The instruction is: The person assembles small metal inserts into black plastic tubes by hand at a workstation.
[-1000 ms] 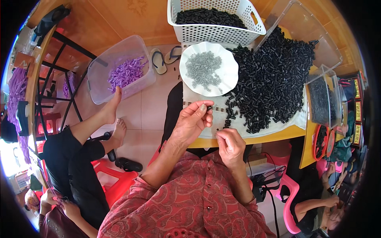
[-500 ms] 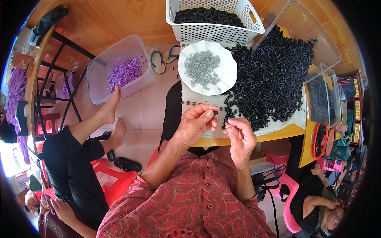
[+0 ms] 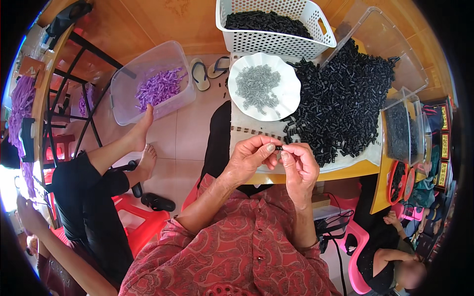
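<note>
While both hands meet over the near edge of the tabletop, the left hand and the right hand pinch one small black piece between their fingertips, each closed on an end of it, just above the white sheet that covers the yellow-edged surface. Beyond the hands a large heap of black parts spreads across the sheet, touching a white scalloped plate that carries a mound of small grey pieces. A white perforated basket partly filled with more black parts stands at the far side, and a clear plastic bin leans into the heap from the right. Another clear container holding dark parts sits at the right end of the tabletop, with a red-rimmed tray lower beside it. Pale tiles make up the floor, where a clear tub of purple pieces rests near a pair of sandals. A second person's bare feet stretch toward that tub from a red plastic stool. A black metal rack stands at the left, and a pink chair shows at the lower right beside another seated person.
</note>
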`<state>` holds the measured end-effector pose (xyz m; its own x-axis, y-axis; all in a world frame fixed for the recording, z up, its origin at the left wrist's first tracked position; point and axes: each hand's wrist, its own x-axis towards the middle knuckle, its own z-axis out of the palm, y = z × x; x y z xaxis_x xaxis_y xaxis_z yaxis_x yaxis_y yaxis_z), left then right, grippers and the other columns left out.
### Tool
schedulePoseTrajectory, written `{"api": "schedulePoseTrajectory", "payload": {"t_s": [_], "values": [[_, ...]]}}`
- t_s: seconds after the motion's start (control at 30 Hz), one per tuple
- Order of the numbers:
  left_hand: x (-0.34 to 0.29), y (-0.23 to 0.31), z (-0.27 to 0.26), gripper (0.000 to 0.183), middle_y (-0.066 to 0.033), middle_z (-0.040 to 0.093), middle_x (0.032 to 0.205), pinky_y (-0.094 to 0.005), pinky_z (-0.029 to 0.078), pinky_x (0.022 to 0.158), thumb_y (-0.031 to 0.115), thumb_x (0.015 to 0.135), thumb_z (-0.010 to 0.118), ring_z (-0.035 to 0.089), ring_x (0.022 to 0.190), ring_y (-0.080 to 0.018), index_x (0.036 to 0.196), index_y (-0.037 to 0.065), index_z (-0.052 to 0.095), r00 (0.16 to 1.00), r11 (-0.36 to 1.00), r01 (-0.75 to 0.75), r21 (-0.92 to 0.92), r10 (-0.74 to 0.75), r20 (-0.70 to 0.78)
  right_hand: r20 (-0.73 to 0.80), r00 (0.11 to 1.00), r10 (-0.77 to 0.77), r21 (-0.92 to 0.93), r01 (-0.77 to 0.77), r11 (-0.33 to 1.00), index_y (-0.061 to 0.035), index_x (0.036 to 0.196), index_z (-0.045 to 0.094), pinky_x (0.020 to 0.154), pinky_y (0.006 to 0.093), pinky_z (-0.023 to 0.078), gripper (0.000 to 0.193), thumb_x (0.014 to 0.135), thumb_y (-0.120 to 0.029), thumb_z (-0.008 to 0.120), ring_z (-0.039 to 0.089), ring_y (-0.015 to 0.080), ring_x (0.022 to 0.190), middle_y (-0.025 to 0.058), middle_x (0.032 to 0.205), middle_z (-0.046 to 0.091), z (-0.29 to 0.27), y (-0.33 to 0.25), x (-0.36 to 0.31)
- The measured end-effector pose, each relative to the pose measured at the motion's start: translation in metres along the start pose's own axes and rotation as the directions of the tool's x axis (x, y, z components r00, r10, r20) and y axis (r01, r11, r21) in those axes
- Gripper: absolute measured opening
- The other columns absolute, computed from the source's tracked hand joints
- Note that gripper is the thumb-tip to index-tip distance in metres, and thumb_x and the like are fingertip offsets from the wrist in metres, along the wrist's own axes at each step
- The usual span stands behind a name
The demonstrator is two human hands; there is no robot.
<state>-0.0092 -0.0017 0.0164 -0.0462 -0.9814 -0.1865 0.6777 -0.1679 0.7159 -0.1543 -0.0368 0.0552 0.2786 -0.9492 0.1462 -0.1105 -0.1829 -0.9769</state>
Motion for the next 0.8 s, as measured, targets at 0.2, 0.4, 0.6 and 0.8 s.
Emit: {"api": "schedulePoseTrajectory", "payload": {"t_s": [0.2, 0.4, 0.6, 0.8], "values": [[0.000, 0.001, 0.002, 0.022, -0.0024, 0.060, 0.077, -0.0230, 0.051, 0.064, 0.014, 0.099, 0.050, 0.057, 0.067, -0.0078, 0.108, -0.001, 0.062, 0.998, 0.994, -0.022, 0.109, 0.028, -0.050, 0.010, 0.994, -0.109, -0.197, 0.109, 0.974, 0.0003, 0.094, 0.061, 0.065, 0.0264, 0.048, 0.012, 0.083, 0.005, 0.063, 0.059, 0.0171, 0.073, 0.0103, 0.087, 0.060, 0.002, -0.006, 0.001], [-0.001, 0.003, 0.005, 0.021, -0.0030, 0.059, 0.072, -0.0227, 0.047, 0.055, 0.015, 0.098, 0.052, 0.055, 0.061, -0.0091, 0.104, -0.002, 0.063, 0.993, 0.983, -0.070, 0.170, 0.086, -0.085, 0.046, 0.973, -0.228, -0.327, 0.231, 0.917, -0.0002, 0.092, 0.060, 0.060, 0.0302, 0.048, 0.014, 0.081, 0.008, 0.064, 0.060, 0.0222, 0.072, 0.0117, 0.084, 0.059, 0.004, -0.009, 0.003], [-0.002, 0.005, 0.007, 0.023, -0.0024, 0.059, 0.069, -0.0222, 0.046, 0.053, 0.017, 0.098, 0.052, 0.054, 0.059, -0.0085, 0.100, -0.001, 0.064, 0.991, 0.978, -0.084, 0.191, 0.101, -0.082, 0.083, 0.932, -0.354, -0.399, 0.356, 0.845, -0.0010, 0.090, 0.060, 0.064, 0.0300, 0.048, 0.016, 0.079, 0.008, 0.065, 0.058, 0.0228, 0.072, 0.0115, 0.084, 0.059, 0.008, -0.011, 0.005], [-0.004, 0.008, 0.008, 0.023, -0.0029, 0.060, 0.073, -0.0229, 0.049, 0.054, 0.017, 0.098, 0.051, 0.054, 0.060, -0.0075, 0.102, -0.002, 0.063, 0.995, 0.984, -0.070, 0.162, 0.081, -0.064, 0.099, 0.980, -0.173, -0.190, 0.189, 0.963, 0.0000, 0.090, 0.063, 0.060, 0.0260, 0.048, 0.014, 0.079, 0.006, 0.069, 0.060, 0.0164, 0.070, 0.0098, 0.083, 0.062, -0.001, -0.012, 0.008]]}}
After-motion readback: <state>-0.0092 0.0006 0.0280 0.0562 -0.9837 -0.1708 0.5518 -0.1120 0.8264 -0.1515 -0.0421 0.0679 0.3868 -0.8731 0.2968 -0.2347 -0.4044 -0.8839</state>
